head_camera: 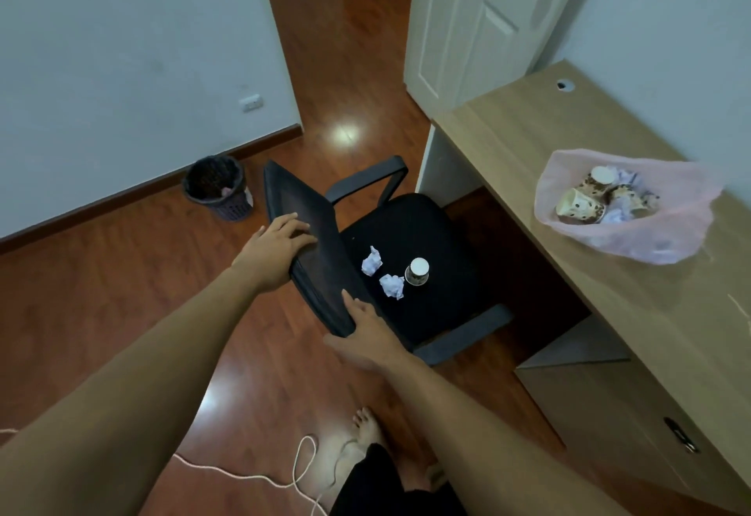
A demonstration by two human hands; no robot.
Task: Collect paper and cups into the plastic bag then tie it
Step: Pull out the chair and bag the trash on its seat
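A black office chair (422,231) stands in front of the desk. On its seat lie two crumpled white paper balls (372,261) (392,286) and an upside-down patterned paper cup (417,271). My left hand (284,236) grips the top edge of the chair's backrest (313,255). My right hand (365,332) holds the backrest's near lower edge. A pink plastic bag (666,239) lies open on the wooden desk (569,174), with several patterned cups (581,203) and crumpled paper inside it.
A dark wastebasket (217,188) stands against the left wall. A white door (479,19) is open behind the desk. A white cord (252,475) lies on the wooden floor near my bare foot (367,428). The desk has a drawer unit (634,426) at lower right.
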